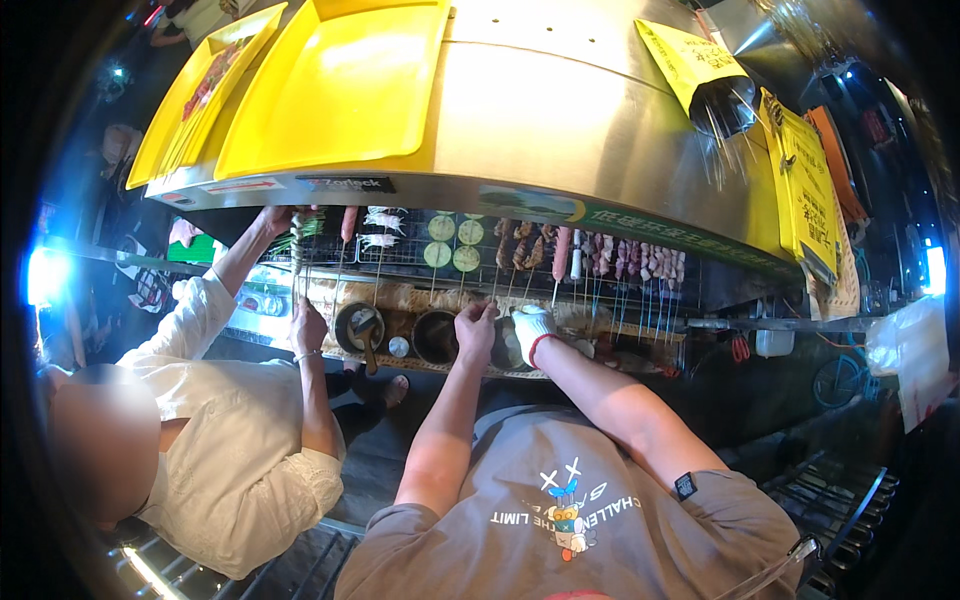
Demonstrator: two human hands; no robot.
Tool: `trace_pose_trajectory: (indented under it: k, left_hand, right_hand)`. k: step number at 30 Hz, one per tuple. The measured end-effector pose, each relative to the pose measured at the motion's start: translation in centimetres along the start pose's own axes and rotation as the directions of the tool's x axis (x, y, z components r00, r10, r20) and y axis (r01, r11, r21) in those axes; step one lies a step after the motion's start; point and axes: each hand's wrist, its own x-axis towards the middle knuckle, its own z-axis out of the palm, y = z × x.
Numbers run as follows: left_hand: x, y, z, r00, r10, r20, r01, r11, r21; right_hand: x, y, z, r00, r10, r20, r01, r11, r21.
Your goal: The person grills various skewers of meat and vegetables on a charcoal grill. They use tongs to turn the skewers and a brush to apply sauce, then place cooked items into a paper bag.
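Observation:
My left hand (476, 331) is bare and pinches the lower end of a skewer stick just below the grill. Beside it, my right hand (534, 334) wears a white knit glove and has its fingers curled near the sticks; whether it grips one is hidden. Browned meat skewers (529, 246) lie above my hands, with a pink sausage on a stick (560, 251) to their right. Sliced green vegetable rounds (453, 244) rest on the wire grill left of them. Further right is a row of raw-looking meat skewers (637, 259).
A co-worker's hand (308, 328) holds a skewer at left. Bowls (435, 337) and a brush (367, 337) stand on the front ledge. Above the grill, a steel hood (540, 112) carries yellow trays (322, 97) and a yellow bag of sticks (694, 60). A metal rack (840, 510) is at right.

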Motion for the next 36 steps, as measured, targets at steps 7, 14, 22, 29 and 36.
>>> trace_pose_trajectory:
  k: [7, 14, 22, 29, 36]
  left_hand:
    - [-0.4, 0.3, 0.7, 0.999, 0.003, 0.033, 0.000, 0.998, -0.066]
    - [-0.4, 0.8, 0.5, 0.999, 0.038, 0.039, -0.045, 0.979, 0.198]
    - [-0.2, 1.4, 0.7, 0.992, 0.032, 0.118, -0.060, 0.969, 0.240]
    - [-1.0, 3.0, 0.4, 0.993, -0.068, 0.095, 0.061, 0.995, 0.072]
    - [-2.1, 4.1, 0.9, 0.982, 0.118, 0.150, -0.172, 0.884, 0.434]
  right_hand:
    - [3.0, 3.0, 1.4, 0.995, -0.076, -0.057, 0.082, 0.990, 0.114]
    - [2.0, 2.0, 0.6, 0.996, -0.079, -0.043, 0.079, 0.997, -0.003]
    - [1.5, 2.0, 1.1, 0.966, -0.230, -0.116, 0.216, 0.969, -0.121]
    - [5.5, 5.1, 1.7, 0.987, -0.053, 0.152, 0.000, 0.944, 0.330]
    - [0.8, 0.5, -0.5, 0.983, -0.043, 0.178, -0.011, 0.955, 0.296]
